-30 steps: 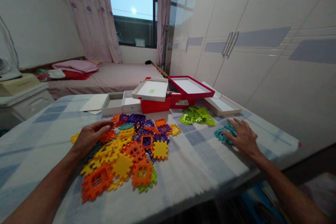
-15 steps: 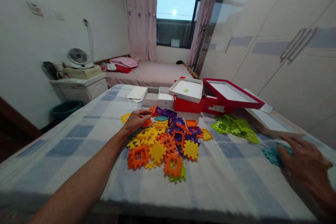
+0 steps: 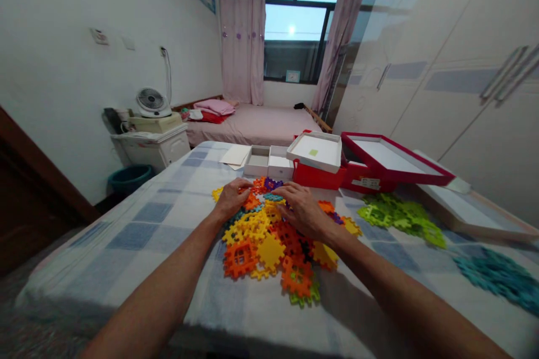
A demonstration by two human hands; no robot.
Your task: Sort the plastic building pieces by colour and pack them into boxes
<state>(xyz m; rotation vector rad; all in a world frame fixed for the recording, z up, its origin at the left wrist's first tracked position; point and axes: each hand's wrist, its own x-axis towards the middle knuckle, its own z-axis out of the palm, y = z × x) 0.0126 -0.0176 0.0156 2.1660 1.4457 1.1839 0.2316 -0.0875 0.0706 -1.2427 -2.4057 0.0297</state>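
Note:
A mixed pile of plastic interlocking tiles with toothed edges, yellow (image 3: 270, 252), orange (image 3: 240, 258) and purple, lies before me on the table. My left hand (image 3: 233, 198) rests on the pile's left side, its fingers spread loosely over orange tiles; what lies under the fingertips is hidden. Over the upper middle, my right hand (image 3: 302, 210) reaches with fingers stretched and apart, close to a teal tile (image 3: 273, 197). It covers part of the purple tiles. Separate heaps of lime-green tiles (image 3: 400, 216) and teal tiles (image 3: 501, 277) lie to the right.
Behind the pile stand a grey-white divided box (image 3: 257, 161), a red box (image 3: 318, 175) with a white tray (image 3: 315, 148) on it, and a tilted red-rimmed lid (image 3: 398, 158). A shallow white box (image 3: 475, 210) lies at the right. A checked cloth (image 3: 168, 202) covers the table.
My right hand has left the teal heap at the far right and come over to the mixed pile. My left hand stays on the pile. The view has turned slightly left.

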